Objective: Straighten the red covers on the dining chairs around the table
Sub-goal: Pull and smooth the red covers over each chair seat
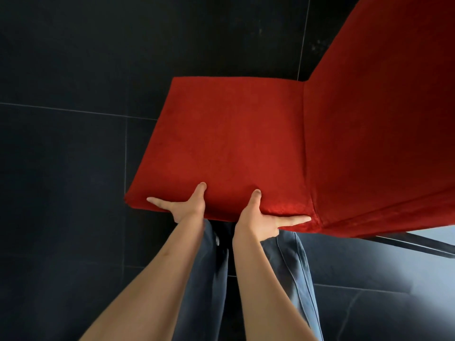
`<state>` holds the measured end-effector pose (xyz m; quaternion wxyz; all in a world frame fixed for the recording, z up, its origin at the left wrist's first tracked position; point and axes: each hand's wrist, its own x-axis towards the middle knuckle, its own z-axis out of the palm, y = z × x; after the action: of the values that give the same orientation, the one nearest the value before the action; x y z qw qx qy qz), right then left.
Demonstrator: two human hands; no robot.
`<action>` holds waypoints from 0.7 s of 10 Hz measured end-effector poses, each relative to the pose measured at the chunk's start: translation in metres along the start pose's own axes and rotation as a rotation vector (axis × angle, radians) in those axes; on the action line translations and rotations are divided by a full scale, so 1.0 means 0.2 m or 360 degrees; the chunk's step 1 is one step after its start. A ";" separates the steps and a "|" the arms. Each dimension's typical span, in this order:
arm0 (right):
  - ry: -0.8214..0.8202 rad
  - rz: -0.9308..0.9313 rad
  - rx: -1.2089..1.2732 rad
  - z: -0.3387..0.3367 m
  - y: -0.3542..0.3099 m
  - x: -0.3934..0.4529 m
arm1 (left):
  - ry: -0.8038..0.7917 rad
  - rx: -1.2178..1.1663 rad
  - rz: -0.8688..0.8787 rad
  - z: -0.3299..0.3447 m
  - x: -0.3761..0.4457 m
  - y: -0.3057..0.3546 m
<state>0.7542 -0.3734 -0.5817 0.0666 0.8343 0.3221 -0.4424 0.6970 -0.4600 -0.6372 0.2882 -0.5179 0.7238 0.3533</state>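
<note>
Tugging the seat cover smooth

My left hand [187, 205] and right hand [261, 217] pinch the near edge of the red cover [229, 143]; the seat looks nearly flat.

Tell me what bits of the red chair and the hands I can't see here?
Head view only:
- Other fingers of the left hand and right hand: tucked under the seat edge of the red cover.
- Chair back: its top is cut off by the picture's edge.
- Chair legs: hidden beneath the seat; one dark bar shows.
- The table: out of frame.
</note>
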 end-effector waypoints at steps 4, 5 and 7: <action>0.0279 -0.0058 0.0399 0.13 0.01 -0.12 | 0.0016 0.0035 -0.0004 -0.14 -0.06 0.13; 0.0289 -0.0044 0.0384 0.14 -0.02 -0.12 | -0.0013 0.0026 -0.0001 -0.15 -0.09 0.16; 0.0215 -0.0101 0.0375 0.11 -0.04 -0.14 | -0.0012 0.0039 0.0011 -0.15 -0.14 0.20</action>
<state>0.7231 -0.3897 -0.5726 -0.0677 0.8537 0.2980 -0.4217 0.6659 -0.4609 -0.5885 0.2961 -0.5104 0.7288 0.3474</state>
